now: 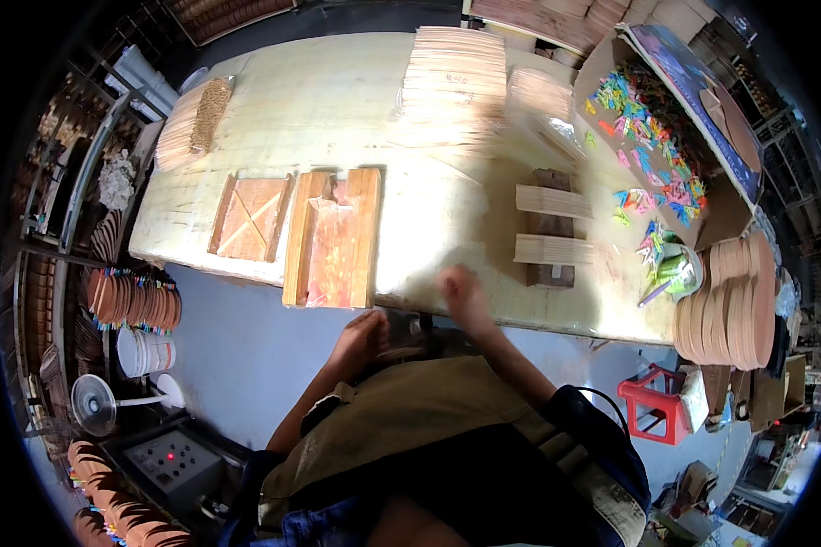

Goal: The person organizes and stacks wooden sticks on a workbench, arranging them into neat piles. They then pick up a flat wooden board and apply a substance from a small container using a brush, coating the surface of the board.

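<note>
Racks and stacked brown discs [132, 301] fill the far left of the frame, with a white bucket [144, 351] and a small fan [96, 406] on the floor below them. On the pale worktable [337, 100], left of centre, lies a flat wooden panel with crossed strips [249, 219], and just beside it a wooden tray-like frame [333, 239] whose lower end overhangs the table's near edge. The left hand [363, 335] sits just below that frame's lower corner, fingers curled; I cannot tell whether it grips anything or touches the wood. The frame looks stiff and fairly light, with firm side rails; those long rails seem the safest place to take hold. At centre, the right hand [462, 294] rests at the table edge, blurred, so its opening cannot be read; nothing shows in it. Further right sit two bundles of thin wooden slats [553, 223] across a dark block, then a cardboard box of coloured clips [652, 146] in the upper right, and a stack of round wooden discs [730, 305] at the right edge.
</note>
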The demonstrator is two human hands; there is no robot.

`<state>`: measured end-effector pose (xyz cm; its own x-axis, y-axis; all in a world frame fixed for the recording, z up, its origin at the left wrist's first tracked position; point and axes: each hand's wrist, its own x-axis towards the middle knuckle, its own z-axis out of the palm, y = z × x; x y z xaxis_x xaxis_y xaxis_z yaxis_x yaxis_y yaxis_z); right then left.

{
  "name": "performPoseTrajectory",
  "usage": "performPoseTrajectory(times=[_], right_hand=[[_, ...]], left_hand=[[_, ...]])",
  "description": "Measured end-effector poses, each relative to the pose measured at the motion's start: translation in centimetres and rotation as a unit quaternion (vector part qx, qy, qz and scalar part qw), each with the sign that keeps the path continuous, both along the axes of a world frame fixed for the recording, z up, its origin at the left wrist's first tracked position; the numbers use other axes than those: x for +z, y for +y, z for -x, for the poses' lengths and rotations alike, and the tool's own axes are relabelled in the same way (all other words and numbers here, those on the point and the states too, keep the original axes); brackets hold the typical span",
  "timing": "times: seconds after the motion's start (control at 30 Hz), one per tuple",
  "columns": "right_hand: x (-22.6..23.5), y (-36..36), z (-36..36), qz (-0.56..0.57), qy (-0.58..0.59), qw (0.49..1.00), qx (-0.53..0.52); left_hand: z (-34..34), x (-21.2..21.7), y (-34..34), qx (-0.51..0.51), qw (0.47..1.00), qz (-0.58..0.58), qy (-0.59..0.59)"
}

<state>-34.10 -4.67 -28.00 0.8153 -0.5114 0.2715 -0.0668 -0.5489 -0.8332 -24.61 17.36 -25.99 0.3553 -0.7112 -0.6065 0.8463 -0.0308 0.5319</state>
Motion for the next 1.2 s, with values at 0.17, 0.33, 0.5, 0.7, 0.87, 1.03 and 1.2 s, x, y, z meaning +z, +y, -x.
performPoseTrajectory(times=[0.17,0.33,0.5,0.7,0.87,1.03,1.2], right_hand=[[1.8,7.3,1.6,0.063,-0.041,0.972,0.222],[1.8,6.2,2.4,-0.164,0.068,0.968,0.179],[-1.8,-0.9,2.7,0.273,0.075,0.942,-0.183],[-4.5,-4.9,3.1,0.279,0.086,0.953,-0.076],[-3.7,-7.0,2.6,0.219,0.068,0.973,-0.025],[-3.7,-7.3,2.7,0.154,0.114,0.981,-0.027],[-3.1,-6.3,3.9,0.186,0.047,0.981,0.023]], left_hand=[[2.3,3.3,-0.6,-0.024,0.998,-0.024,0.054],[3.2,-2.6,2.9,-0.071,0.997,-0.001,0.04],[5.1,-2.1,5.0,-0.088,0.995,0.014,0.055],[7.4,-1.8,7.3,-0.069,0.996,0.023,0.056],[7.5,-1.5,9.2,0.033,0.997,0.048,0.04],[7.5,-2.0,8.4,0.083,0.994,0.066,0.034],[7.6,-1.4,5.0,0.055,0.997,0.05,0.019]])
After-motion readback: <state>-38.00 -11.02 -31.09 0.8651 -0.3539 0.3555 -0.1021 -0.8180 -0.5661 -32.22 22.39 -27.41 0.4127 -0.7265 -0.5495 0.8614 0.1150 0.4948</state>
